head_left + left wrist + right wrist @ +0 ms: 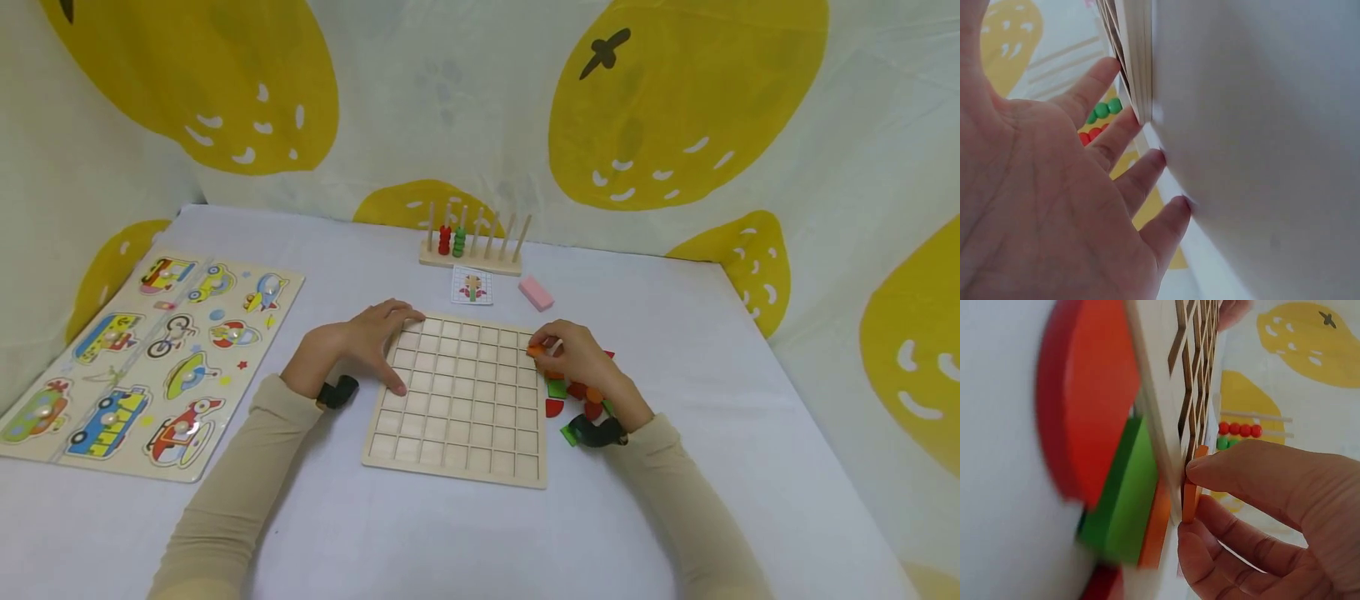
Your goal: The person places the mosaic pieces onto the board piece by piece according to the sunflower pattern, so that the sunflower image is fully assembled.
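A wooden grid board (446,386) with rows of square cells lies flat on the white table. My left hand (367,337) rests at its left edge, thumb over the cells and fingers spread at the far corner; the left wrist view shows fingertips at the board's side. With thumb and fingers my right hand (576,354) pinches a small orange block (1190,499) at the board's upper right corner. Beside the right edge, partly under that hand, lie several loose blocks, among them a red quarter-round block (553,407) and a green block (1125,494).
Behind the board are a small pattern card (472,286), a pink block (536,292) and a wooden peg stand (468,258) with red and green beads. At the left lies a vehicle puzzle board (225,375). A lemon-print curtain (450,100) hangs behind the table.
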A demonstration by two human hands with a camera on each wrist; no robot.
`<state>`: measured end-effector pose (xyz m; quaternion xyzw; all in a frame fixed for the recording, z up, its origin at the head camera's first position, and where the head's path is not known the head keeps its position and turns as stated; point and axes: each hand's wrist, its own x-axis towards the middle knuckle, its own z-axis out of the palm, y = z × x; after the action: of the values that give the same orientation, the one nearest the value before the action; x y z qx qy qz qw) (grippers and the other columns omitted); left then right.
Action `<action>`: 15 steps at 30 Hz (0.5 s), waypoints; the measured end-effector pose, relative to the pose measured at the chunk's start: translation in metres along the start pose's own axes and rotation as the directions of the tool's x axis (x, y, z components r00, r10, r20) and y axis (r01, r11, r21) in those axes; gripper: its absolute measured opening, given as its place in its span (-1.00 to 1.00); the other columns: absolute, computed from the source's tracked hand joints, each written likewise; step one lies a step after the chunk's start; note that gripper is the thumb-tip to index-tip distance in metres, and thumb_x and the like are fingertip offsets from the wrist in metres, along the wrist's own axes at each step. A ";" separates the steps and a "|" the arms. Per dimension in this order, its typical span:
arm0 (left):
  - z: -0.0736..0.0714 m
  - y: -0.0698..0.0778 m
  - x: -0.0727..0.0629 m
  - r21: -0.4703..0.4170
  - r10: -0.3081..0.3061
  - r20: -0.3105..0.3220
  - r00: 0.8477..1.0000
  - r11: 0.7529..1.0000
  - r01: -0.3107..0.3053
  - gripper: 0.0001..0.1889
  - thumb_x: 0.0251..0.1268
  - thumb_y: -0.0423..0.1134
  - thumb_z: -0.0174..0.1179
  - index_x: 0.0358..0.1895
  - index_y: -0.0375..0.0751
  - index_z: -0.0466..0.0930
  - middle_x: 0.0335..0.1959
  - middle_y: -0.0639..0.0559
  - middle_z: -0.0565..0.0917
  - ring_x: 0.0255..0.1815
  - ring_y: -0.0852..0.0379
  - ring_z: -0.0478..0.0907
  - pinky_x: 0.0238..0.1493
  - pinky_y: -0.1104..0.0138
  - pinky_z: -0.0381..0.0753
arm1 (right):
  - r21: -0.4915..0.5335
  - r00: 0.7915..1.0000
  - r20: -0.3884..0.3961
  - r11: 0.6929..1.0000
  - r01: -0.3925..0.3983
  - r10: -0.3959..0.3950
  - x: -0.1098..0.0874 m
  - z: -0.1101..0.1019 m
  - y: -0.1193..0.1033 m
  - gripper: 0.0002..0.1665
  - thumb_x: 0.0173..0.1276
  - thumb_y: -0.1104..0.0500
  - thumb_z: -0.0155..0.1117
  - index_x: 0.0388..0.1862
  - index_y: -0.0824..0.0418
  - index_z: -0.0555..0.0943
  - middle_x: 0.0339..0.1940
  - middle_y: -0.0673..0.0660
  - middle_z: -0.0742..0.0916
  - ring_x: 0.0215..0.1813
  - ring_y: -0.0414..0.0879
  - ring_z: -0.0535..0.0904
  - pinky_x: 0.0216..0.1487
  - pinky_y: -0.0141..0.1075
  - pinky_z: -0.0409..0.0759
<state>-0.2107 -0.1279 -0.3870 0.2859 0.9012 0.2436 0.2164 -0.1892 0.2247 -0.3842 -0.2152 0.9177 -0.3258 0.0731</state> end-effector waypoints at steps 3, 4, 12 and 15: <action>-0.001 -0.001 -0.001 -0.009 0.008 0.007 1.000 1.000 -0.008 0.15 -0.26 0.10 0.59 0.47 -0.16 0.14 0.48 -0.28 0.07 0.44 -0.36 0.06 0.36 -0.21 0.16 | 0.010 1.000 0.015 1.000 0.014 -0.014 0.005 0.003 -0.005 -0.81 0.19 0.37 0.38 -0.19 0.34 0.67 -0.25 0.23 0.65 -0.24 0.05 0.57 -0.23 -0.24 0.60; -0.001 -0.001 -0.001 -0.012 0.006 0.010 1.000 1.000 -0.006 0.15 -0.26 0.10 0.59 0.48 -0.15 0.14 0.49 -0.27 0.06 0.45 -0.35 0.05 0.37 -0.20 0.16 | 0.008 1.000 0.017 1.000 0.021 -0.021 0.007 0.005 -0.006 -0.81 0.18 0.38 0.38 -0.19 0.34 0.67 -0.25 0.22 0.65 -0.25 0.05 0.57 -0.24 -0.26 0.60; -0.003 -0.004 -0.001 -0.014 0.000 0.031 1.000 1.000 0.001 0.17 -0.26 0.10 0.59 0.50 -0.11 0.11 0.50 -0.26 0.04 0.47 -0.35 0.02 0.38 -0.22 0.11 | 0.003 0.993 0.038 0.994 0.110 -0.110 0.023 0.015 -0.016 -0.81 0.16 0.38 0.40 -0.21 0.34 0.67 -0.26 0.20 0.68 -0.27 0.02 0.55 -0.26 -0.29 0.56; -0.004 -0.004 -0.001 -0.020 -0.001 0.039 0.999 1.000 0.002 0.17 -0.25 0.10 0.59 0.51 -0.08 0.11 0.47 -0.26 0.09 0.46 -0.30 0.06 0.37 -0.21 0.14 | 0.018 0.988 0.055 0.989 0.144 -0.145 0.026 0.018 -0.022 -0.82 0.18 0.38 0.39 -0.21 0.35 0.66 -0.25 0.22 0.68 -0.27 0.04 0.57 -0.25 -0.24 0.60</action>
<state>-0.2135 -0.1330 -0.3862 0.2878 0.8944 0.2470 0.2369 -0.2001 0.1876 -0.3837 -0.2898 0.8949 -0.3306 0.0766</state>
